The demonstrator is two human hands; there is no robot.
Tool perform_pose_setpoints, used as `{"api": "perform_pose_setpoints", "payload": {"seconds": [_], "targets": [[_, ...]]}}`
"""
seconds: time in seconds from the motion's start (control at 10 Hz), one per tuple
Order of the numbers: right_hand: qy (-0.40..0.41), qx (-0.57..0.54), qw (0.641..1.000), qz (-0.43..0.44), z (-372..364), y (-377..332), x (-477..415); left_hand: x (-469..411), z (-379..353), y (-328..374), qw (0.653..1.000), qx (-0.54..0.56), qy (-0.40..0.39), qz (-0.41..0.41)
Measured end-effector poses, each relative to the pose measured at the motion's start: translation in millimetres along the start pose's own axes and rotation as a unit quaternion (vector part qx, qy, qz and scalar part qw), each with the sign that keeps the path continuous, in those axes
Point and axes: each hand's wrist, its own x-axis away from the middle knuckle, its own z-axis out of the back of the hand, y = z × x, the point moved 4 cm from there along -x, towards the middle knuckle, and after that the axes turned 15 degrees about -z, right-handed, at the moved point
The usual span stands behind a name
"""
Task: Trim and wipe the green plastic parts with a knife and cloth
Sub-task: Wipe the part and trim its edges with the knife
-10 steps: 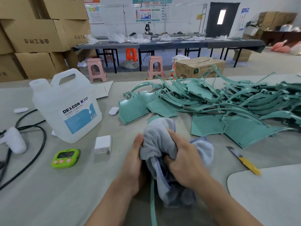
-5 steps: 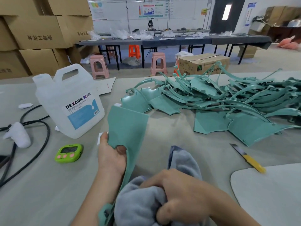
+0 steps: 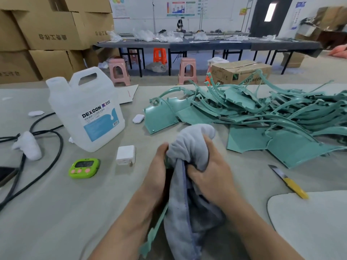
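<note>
The right hand (image 3: 208, 174) clenched its fingers (image 3: 194, 169) on the cloth (image 3: 189, 145) around the green part (image 3: 156, 227). The left hand (image 3: 157, 177) pinched its edge. Hard wiping could snap the thin green part.

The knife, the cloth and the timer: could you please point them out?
knife (image 3: 295, 187): head view, yellow handle.
cloth (image 3: 189, 143): head view, bunched top fold.
timer (image 3: 84, 163): head view, dark display.

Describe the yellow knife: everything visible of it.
The knife is a slim utility cutter: yellow handle, seemingly plastic, with a grey metal blade slid out, tip pointing away from the person. It lies flat on the grey table, at the right, untouched, its handle end reaching the edge of the pale board.
</note>
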Motion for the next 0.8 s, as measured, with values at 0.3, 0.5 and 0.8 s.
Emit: {"api": "perform_pose_setpoints", "payload": {"seconds": [0.3,0.5,0.8], "targets": [[-0.139,0.024,0.989,0.049,-2,-13,7,4,21,1,0.994,0.069,0.079,0.013],[-0.319,0.102,0.942,-0.013,10,-1,19,-7,40,22,0.968,0.199,0.153,-0.014],[0.091,0.033,0.99,0.098,69,-12,9,-12,46,22,0.97,0.19,0.143,-0.045]]}}
